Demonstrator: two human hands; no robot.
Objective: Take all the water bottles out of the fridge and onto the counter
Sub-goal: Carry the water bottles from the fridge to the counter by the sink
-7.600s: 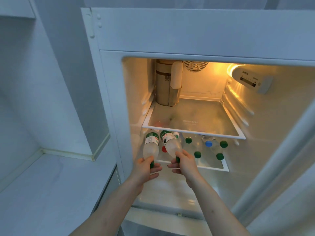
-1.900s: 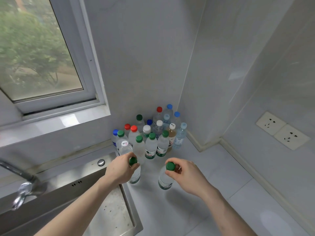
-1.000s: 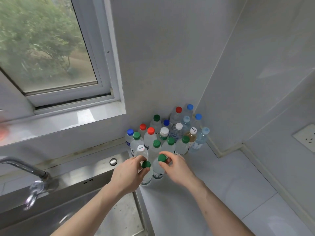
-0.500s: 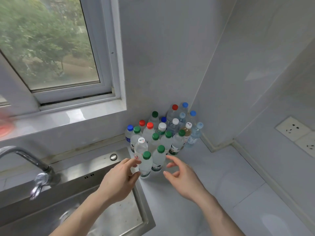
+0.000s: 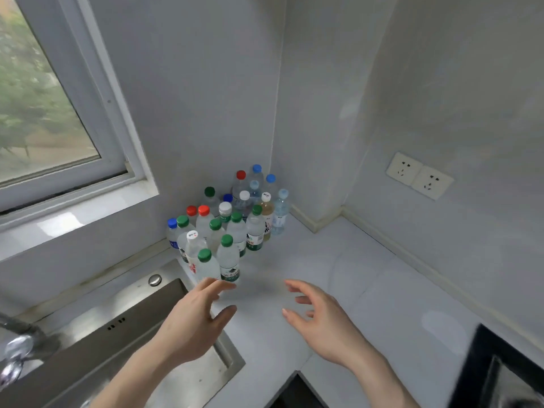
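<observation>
Beside the sink (image 5: 123, 343), two green-capped bottles (image 5: 219, 265) are set on the surface (image 5: 368, 290), both hands, left (image 5: 194, 322) and right (image 5: 322, 322), are held empty with fingers spread, and a return to the fridge is judged next

Both hands have let go of the two green-capped bottles (image 5: 219, 265) — these now stand on the surface (image 5: 368, 290) at the front of the bottle cluster (image 5: 232, 213). Left hand (image 5: 191, 325) and right hand (image 5: 323, 322) have drawn back from the cluster, fingers loose — no grip.
</observation>
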